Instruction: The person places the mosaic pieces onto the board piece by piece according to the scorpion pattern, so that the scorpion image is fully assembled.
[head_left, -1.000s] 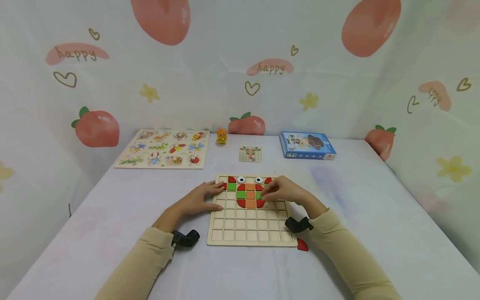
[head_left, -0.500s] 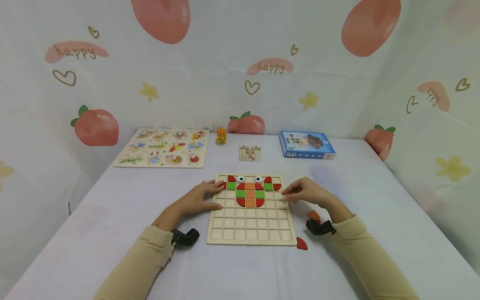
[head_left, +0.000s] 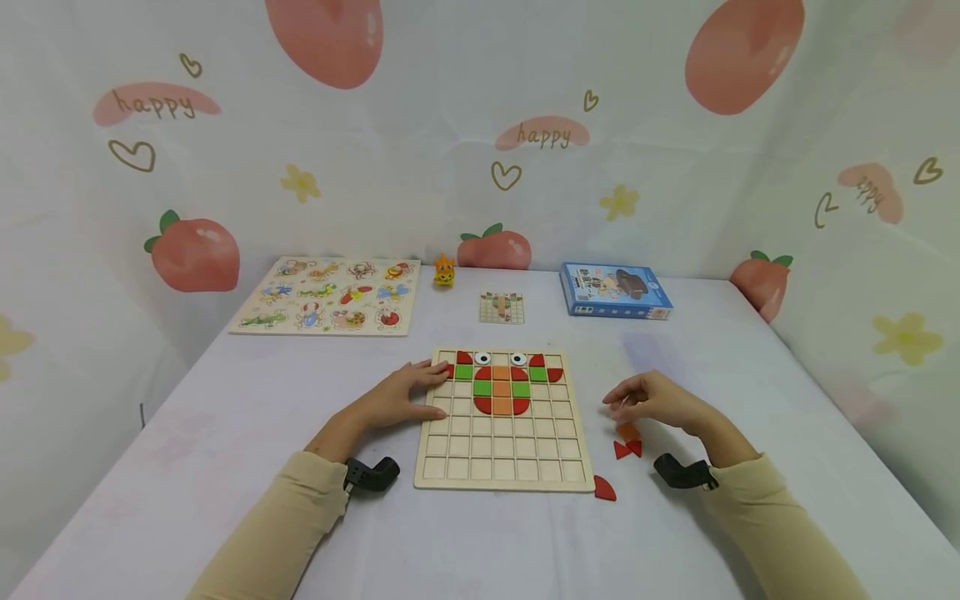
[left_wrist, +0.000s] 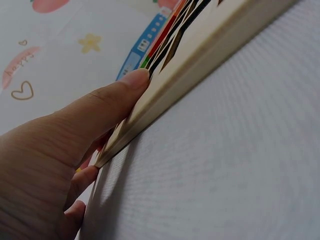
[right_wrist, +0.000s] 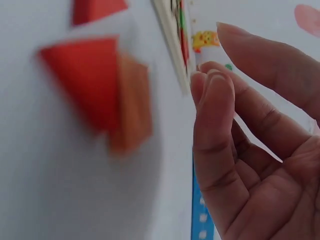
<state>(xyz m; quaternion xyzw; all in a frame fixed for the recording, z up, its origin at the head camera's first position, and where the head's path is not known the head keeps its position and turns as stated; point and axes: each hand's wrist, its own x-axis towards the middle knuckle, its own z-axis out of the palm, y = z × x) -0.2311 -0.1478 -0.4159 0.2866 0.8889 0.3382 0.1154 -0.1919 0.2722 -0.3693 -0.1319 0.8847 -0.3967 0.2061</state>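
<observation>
A wooden grid board (head_left: 504,470) lies flat on the table, with red, green and orange pieces and two eye discs in its upper cells. My left hand (head_left: 393,400) rests on its left edge; the left wrist view shows the thumb (left_wrist: 107,102) on the board's top. Off the board's right side, my right hand (head_left: 663,402) hovers with loosely bent fingers and nothing between them. Just below it lie an orange piece (head_left: 628,432) and small red triangles (head_left: 621,451), blurred in the right wrist view. A red quarter-circle piece (head_left: 604,489) sits by the board's lower right corner.
Behind the board lies a small pattern card (head_left: 502,308). At the back are an insect puzzle board (head_left: 330,298) on the left, a small orange-yellow toy figure (head_left: 444,272) and a blue box (head_left: 615,290) on the right. A printed cloth hangs behind.
My right hand has moved right, off the board, uncovering a red piece at the right of its second row and the loose orange and red pieces beside it. The left hand has stayed put.
</observation>
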